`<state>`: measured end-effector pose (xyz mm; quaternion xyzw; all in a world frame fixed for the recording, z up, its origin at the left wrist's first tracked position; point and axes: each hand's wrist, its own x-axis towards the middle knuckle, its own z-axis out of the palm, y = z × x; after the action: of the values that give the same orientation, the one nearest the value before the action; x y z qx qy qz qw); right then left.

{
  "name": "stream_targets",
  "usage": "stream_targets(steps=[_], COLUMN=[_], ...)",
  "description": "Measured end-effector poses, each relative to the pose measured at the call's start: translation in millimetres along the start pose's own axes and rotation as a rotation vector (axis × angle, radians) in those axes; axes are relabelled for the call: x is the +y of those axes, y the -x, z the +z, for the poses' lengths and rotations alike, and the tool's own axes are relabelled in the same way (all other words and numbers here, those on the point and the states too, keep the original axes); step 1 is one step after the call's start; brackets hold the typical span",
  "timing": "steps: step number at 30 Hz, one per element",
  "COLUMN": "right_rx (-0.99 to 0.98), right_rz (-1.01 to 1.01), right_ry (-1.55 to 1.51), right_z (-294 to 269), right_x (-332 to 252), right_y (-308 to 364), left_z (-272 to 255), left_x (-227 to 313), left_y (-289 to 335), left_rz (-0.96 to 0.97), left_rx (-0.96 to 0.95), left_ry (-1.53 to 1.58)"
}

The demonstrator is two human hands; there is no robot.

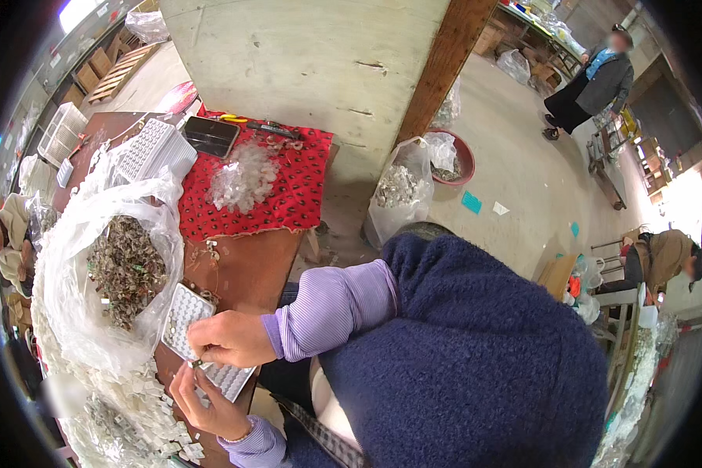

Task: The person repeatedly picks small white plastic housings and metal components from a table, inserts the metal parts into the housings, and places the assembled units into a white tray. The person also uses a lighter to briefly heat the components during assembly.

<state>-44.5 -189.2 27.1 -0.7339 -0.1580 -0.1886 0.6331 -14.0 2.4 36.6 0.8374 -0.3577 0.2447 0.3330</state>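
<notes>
Over a white tray with rows of small round cells [183,312], my two hands meet at the fingertips. My right hand [234,339], in a purple striped sleeve, is closed in a pinch on a small dark greenish part [196,363]. From below, my left hand [210,405] holds the same part between thumb and finger. The part is too small to make out further. Beside the tray, an open clear plastic bag [62,288] holds a heap of small brownish-grey parts [129,269].
Many small white pieces [125,398] cover the near table. On a red patterned cloth [296,179] lie a phone [210,136] and a pile of clear pieces [244,178]. White trays [156,148] are stacked beside it. A wooden post [444,66] rises beyond. Other people [597,82] are around.
</notes>
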Motion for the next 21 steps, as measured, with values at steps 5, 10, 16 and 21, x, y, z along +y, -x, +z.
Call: stream_targets(steps=[5, 10, 16, 21], right_rx=[0.155, 0.087, -0.052, -0.168], right_rz=[0.052, 0.043, 0.183, 0.264], right_ry=[-0.120, -0.090, -0.018, -0.010], right_z=[3, 7, -7, -18], right_x=[-12, -14, -15, -17], right_y=[3, 9, 5, 0], left_z=[10, 8, 8, 6], left_x=[17, 16, 18, 16], left_y=[7, 18, 15, 9], left_rz=[-0.721, -0.967, -0.825, -0.728], left_rx=[0.167, 0.211, 0.170, 0.010], left_ry=[0.599, 0.781, 0.951, 0.873])
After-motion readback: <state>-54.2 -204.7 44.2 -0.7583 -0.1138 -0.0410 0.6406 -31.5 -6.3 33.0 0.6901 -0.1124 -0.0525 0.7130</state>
